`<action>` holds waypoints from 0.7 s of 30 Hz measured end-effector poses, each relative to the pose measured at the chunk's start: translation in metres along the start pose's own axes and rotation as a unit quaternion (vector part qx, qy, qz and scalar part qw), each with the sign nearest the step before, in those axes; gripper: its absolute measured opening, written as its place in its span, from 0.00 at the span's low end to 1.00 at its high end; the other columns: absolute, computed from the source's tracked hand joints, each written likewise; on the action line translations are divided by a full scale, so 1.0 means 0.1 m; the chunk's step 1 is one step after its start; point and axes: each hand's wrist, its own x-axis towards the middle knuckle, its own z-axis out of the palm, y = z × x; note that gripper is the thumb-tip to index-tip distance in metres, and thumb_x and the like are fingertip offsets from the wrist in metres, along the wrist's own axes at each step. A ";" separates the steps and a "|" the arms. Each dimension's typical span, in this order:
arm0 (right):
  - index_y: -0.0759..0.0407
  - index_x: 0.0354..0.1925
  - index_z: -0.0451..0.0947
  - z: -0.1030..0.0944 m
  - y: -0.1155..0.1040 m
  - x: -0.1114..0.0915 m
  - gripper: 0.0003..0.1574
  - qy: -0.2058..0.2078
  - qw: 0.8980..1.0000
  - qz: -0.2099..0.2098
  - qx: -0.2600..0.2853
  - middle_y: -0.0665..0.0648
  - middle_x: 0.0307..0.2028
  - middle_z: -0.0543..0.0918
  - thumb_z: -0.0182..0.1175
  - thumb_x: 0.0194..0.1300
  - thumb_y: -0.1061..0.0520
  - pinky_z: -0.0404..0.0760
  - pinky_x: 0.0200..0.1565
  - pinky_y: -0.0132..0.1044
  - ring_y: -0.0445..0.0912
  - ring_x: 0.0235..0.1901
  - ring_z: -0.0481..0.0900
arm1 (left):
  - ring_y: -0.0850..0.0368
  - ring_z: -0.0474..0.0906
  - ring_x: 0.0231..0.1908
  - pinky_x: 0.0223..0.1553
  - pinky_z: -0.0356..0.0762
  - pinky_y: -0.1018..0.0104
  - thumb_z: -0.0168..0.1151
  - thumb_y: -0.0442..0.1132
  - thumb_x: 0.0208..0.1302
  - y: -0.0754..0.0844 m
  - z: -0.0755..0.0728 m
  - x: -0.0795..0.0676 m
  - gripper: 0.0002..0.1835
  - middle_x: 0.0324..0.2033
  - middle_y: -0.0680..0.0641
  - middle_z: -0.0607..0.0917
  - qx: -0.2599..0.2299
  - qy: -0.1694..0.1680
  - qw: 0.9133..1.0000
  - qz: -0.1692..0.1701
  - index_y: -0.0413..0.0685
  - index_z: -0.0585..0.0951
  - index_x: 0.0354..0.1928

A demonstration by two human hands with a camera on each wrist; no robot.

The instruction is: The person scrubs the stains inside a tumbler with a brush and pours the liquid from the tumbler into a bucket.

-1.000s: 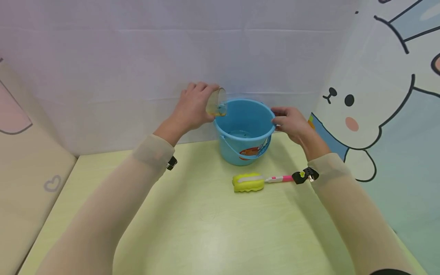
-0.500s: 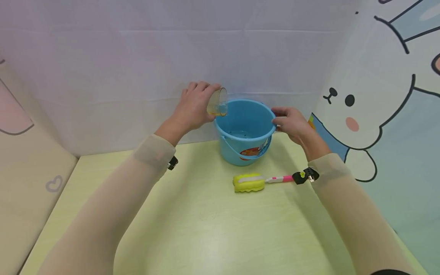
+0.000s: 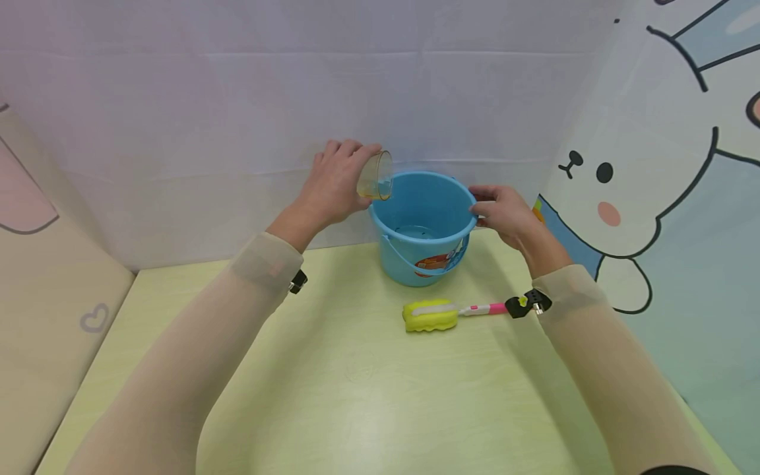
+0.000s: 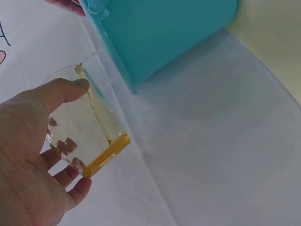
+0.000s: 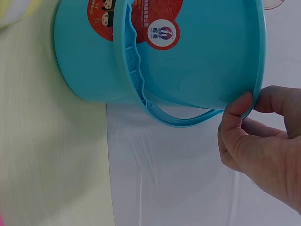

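Note:
My left hand (image 3: 335,181) grips a clear, amber-tinted drinking glass (image 3: 377,177), tipped on its side with its mouth over the left rim of a blue bucket (image 3: 421,260). In the left wrist view, the thumb lies along the side of the glass (image 4: 80,127) and the fingers curl behind it; its thick base is amber. My right hand (image 3: 505,214) pinches the right side of the bucket's rim between thumb and fingers, as the right wrist view shows at the rim (image 5: 258,56). The bucket stands upright, its handle (image 3: 410,264) hanging down in front. A little liquid shows at its bottom.
A yellow sponge brush (image 3: 430,315) with a white and pink handle lies on the pale table (image 3: 356,396) in front of the bucket. Behind the bucket hangs a white cloth (image 3: 267,99). A cartoon-printed cloth (image 3: 683,264) borders the right side.
Both hands, the tilted glass and the bucket keep nearly the same places. The head view has shifted very slightly.

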 end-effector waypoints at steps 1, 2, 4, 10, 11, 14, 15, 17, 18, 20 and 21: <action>0.68 0.82 0.55 0.00 0.00 0.00 0.38 0.000 1.000 0.000 -0.001 0.69 0.74 0.66 0.51 0.79 0.67 0.85 0.54 0.37 0.62 0.67 0.73 | 0.38 0.62 0.69 0.66 0.65 0.41 0.82 0.44 0.60 0.00 0.00 0.00 0.49 0.70 0.41 0.72 0.001 0.000 1.000 0.000 0.55 0.65 0.80; 0.68 0.82 0.55 0.00 0.00 0.00 0.38 0.001 1.000 0.001 -0.002 0.69 0.73 0.67 0.51 0.79 0.67 0.85 0.54 0.38 0.61 0.67 0.74 | 0.38 0.62 0.70 0.66 0.65 0.41 0.81 0.44 0.60 0.00 0.00 0.00 0.49 0.70 0.41 0.72 0.002 0.000 1.000 0.000 0.55 0.65 0.80; 0.68 0.81 0.55 0.00 0.00 0.00 0.38 0.001 1.000 0.001 -0.003 0.69 0.73 0.67 0.51 0.79 0.67 0.85 0.54 0.38 0.61 0.66 0.74 | 0.38 0.62 0.70 0.66 0.65 0.41 0.81 0.44 0.60 0.00 0.00 0.00 0.49 0.70 0.42 0.72 0.003 0.000 1.000 0.001 0.54 0.65 0.81; 0.69 0.81 0.55 -0.01 0.01 0.00 0.38 0.002 1.000 0.000 -0.003 0.70 0.73 0.66 0.51 0.79 0.67 0.85 0.49 0.33 0.61 0.66 0.74 | 0.38 0.61 0.71 0.67 0.64 0.41 0.81 0.44 0.60 0.01 0.00 0.00 0.49 0.71 0.42 0.72 0.003 0.002 1.000 0.005 0.54 0.65 0.81; 0.69 0.81 0.55 -0.01 0.01 0.00 0.38 0.002 1.000 -0.001 -0.003 0.70 0.73 0.66 0.51 0.80 0.67 0.85 0.48 0.32 0.61 0.66 0.74 | 0.38 0.61 0.71 0.67 0.64 0.41 0.81 0.44 0.61 0.01 0.00 0.00 0.49 0.71 0.42 0.72 0.003 0.002 1.000 0.006 0.54 0.65 0.81; 0.69 0.81 0.54 -0.02 0.01 -0.01 0.38 0.001 1.000 -0.002 -0.002 0.70 0.73 0.66 0.51 0.80 0.67 0.85 0.47 0.31 0.62 0.66 0.73 | 0.38 0.61 0.70 0.67 0.64 0.40 0.81 0.44 0.60 0.02 -0.01 0.00 0.49 0.70 0.41 0.72 0.005 0.003 1.000 0.010 0.53 0.65 0.81; 0.69 0.81 0.54 -0.02 0.01 -0.01 0.38 0.001 1.000 -0.003 -0.002 0.70 0.73 0.66 0.51 0.80 0.67 0.85 0.47 0.31 0.62 0.66 0.73 | 0.38 0.61 0.70 0.67 0.64 0.40 0.81 0.44 0.61 0.02 -0.01 0.00 0.49 0.70 0.41 0.72 0.007 0.002 1.000 0.011 0.53 0.65 0.81; 0.69 0.81 0.54 -0.02 0.01 -0.01 0.38 0.000 1.000 -0.003 -0.001 0.70 0.73 0.67 0.50 0.79 0.67 0.85 0.47 0.31 0.62 0.66 0.73 | 0.38 0.62 0.70 0.68 0.64 0.40 0.81 0.45 0.61 0.03 -0.01 0.00 0.49 0.70 0.41 0.72 0.008 0.001 1.000 0.012 0.53 0.65 0.81; 0.69 0.81 0.54 -0.02 0.00 -0.01 0.38 0.000 1.000 -0.003 -0.001 0.70 0.73 0.66 0.50 0.79 0.67 0.85 0.46 0.31 0.62 0.66 0.73 | 0.38 0.61 0.70 0.68 0.64 0.40 0.81 0.44 0.61 0.03 -0.01 0.00 0.49 0.70 0.41 0.72 0.009 0.001 1.000 0.011 0.53 0.65 0.81; 0.69 0.81 0.54 -0.02 0.00 -0.02 0.38 -0.001 1.000 -0.003 -0.001 0.70 0.73 0.67 0.50 0.79 0.67 0.85 0.46 0.30 0.62 0.66 0.73 | 0.38 0.61 0.71 0.68 0.64 0.40 0.81 0.44 0.61 0.03 -0.01 0.00 0.49 0.70 0.41 0.72 0.009 -0.001 1.000 0.010 0.53 0.65 0.81; 0.69 0.81 0.54 -0.02 0.00 -0.02 0.38 -0.001 1.000 -0.003 -0.001 0.70 0.73 0.67 0.50 0.79 0.67 0.85 0.46 0.30 0.62 0.66 0.73 | 0.38 0.61 0.71 0.68 0.64 0.40 0.81 0.44 0.61 0.04 -0.01 0.00 0.49 0.70 0.41 0.72 0.009 -0.001 1.000 0.010 0.53 0.65 0.81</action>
